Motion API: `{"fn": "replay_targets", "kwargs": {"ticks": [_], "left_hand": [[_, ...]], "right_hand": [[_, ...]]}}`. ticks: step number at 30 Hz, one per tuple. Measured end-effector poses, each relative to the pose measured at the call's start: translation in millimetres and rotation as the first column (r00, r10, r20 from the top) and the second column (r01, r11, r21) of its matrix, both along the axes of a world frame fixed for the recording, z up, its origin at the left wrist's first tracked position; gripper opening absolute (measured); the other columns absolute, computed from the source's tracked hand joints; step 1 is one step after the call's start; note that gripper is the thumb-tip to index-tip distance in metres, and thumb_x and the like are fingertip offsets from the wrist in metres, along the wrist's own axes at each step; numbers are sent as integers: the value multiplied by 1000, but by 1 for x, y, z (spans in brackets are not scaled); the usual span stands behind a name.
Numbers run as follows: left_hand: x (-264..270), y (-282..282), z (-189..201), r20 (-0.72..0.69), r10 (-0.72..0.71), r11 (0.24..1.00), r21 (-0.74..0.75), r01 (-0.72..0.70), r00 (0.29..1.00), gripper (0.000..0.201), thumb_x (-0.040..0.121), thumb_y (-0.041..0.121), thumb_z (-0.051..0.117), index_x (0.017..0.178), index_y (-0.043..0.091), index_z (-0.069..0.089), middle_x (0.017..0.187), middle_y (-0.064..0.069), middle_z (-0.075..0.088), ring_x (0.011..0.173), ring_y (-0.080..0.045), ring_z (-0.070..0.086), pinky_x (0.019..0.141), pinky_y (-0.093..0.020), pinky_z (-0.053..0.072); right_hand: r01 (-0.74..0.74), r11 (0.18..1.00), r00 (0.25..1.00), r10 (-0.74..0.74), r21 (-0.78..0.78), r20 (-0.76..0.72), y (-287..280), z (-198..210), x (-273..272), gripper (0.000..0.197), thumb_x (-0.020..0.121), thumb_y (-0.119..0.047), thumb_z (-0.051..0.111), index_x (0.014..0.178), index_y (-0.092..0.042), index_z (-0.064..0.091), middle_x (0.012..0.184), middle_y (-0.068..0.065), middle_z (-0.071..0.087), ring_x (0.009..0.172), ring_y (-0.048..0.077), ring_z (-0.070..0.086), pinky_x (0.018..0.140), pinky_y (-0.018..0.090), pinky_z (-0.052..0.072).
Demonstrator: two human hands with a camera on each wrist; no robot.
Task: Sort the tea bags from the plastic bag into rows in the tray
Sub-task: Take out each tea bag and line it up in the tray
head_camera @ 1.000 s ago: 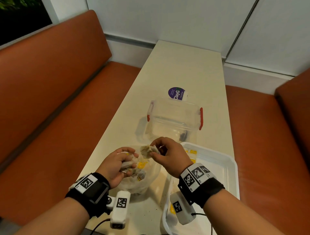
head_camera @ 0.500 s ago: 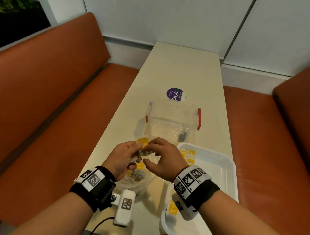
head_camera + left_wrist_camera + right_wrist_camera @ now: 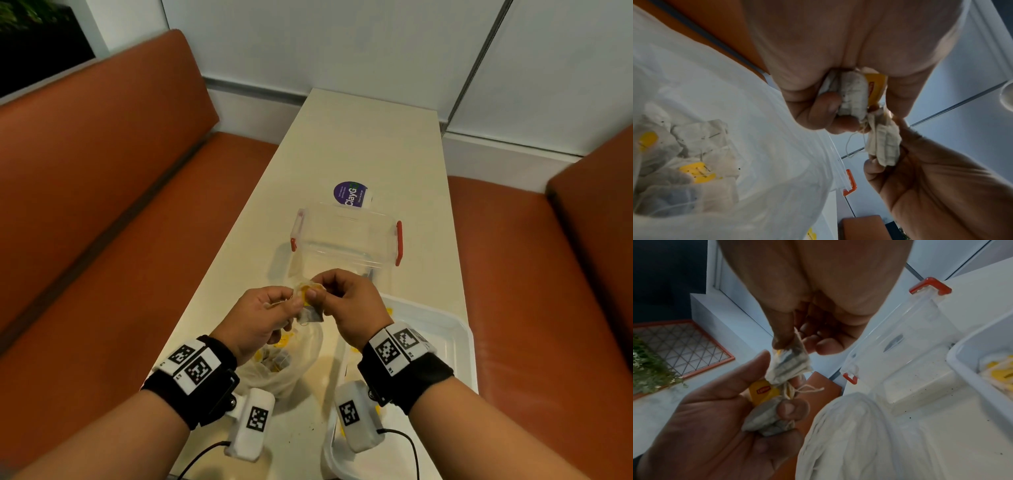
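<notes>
Over the clear plastic bag point(image 3: 284, 363) my two hands meet. My left hand point(image 3: 286, 303) grips a crumpled tea bag point(image 3: 854, 95) with its yellow tag point(image 3: 876, 87) against the fingers. My right hand point(image 3: 317, 291) pinches a second tea bag point(image 3: 791, 365) by thumb and forefinger. Tangled white strings point(image 3: 807, 388) join the two bags. Several more tea bags point(image 3: 694, 162) lie inside the plastic bag. The white tray point(image 3: 459, 342) stands under my right wrist, with a few yellow-tagged tea bags point(image 3: 999, 371) at its far end.
A clear box with red latches point(image 3: 346, 240) stands just beyond my hands. Behind it is a purple-lidded tub point(image 3: 351, 193). The narrow cream table point(image 3: 359, 137) runs away from me between orange benches point(image 3: 120, 205). Cables trail from the wrist cameras at the near edge.
A second ago my right hand held its tea bag apart from the left. The hands then closed together and now both hold at the tangled bags, slightly higher above the plastic bag.
</notes>
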State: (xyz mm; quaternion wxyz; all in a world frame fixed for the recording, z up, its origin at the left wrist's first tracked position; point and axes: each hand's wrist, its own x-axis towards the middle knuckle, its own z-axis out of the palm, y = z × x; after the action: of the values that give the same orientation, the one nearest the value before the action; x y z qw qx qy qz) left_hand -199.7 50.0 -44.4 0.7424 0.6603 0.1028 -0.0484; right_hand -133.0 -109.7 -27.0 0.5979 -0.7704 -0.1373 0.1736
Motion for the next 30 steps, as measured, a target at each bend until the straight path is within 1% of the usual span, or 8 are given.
{"fn": "replay_targets", "kwargs": {"ticks": [3,7,11,13,16,21,25,30], "left_hand": [[1,-3,0,-7,5,1000,7,-5,1000,17,76,36,71,71,19,72,58,-4,52,53,-13,45,45,-23,33],[5,-11,-3,-15,58,998,22,-58,998,18,82,29,68,74,13,69,59,-8,47,54,-14,43,43,-23,31],[9,-17,-10,-39,105,993,48,-103,994,17,90,22,66,78,9,67,57,-5,44,55,-16,42,43,-23,28],[10,-19,-14,-57,107,992,71,-103,993,16,91,19,64,82,6,67,56,-3,44,56,-17,41,44,-22,28],[10,-22,-22,-84,93,990,117,-83,992,17,91,21,62,86,6,68,57,-5,46,58,-20,39,45,-23,30],[9,-32,-29,-104,51,986,162,-33,993,16,92,21,61,86,8,69,60,-6,49,49,-9,43,44,-22,34],[9,-36,-33,-119,38,986,167,-17,992,15,92,22,61,84,11,68,63,-8,49,56,-15,43,46,-23,33],[9,-34,-36,-123,47,987,158,-27,991,20,92,26,63,74,22,70,62,-6,49,63,-25,40,49,-25,32]], "right_hand": [[11,999,999,-10,34,-31,-6,0,1,18,82,-12,73,84,-28,67,75,0,68,66,11,62,66,29,53],[28,1000,998,-28,5,-48,-16,2,3,16,82,-13,74,88,-25,66,67,-2,66,55,4,59,59,22,48],[46,994,999,-46,-95,-1,-38,0,3,12,83,-18,73,83,-30,68,71,-2,70,61,9,62,64,29,53],[-4,972,999,12,-235,36,-56,-1,2,11,84,-20,71,79,-30,68,73,-6,70,68,9,64,70,29,55],[-91,878,994,112,-469,18,-86,-7,-4,5,85,-25,69,80,-24,67,70,-13,63,68,5,58,69,23,50],[-235,666,969,219,-708,-115,-122,-30,-18,6,87,-26,64,83,-26,61,75,-13,57,68,5,52,60,16,39],[-345,566,937,255,-749,-239,-129,-45,-33,4,89,-23,59,87,-26,59,90,-5,65,70,10,58,69,22,49],[-435,483,893,342,-760,-294,-118,-58,-45,5,89,-20,55,93,-19,59,92,-1,62,79,17,59,72,25,47]]}}
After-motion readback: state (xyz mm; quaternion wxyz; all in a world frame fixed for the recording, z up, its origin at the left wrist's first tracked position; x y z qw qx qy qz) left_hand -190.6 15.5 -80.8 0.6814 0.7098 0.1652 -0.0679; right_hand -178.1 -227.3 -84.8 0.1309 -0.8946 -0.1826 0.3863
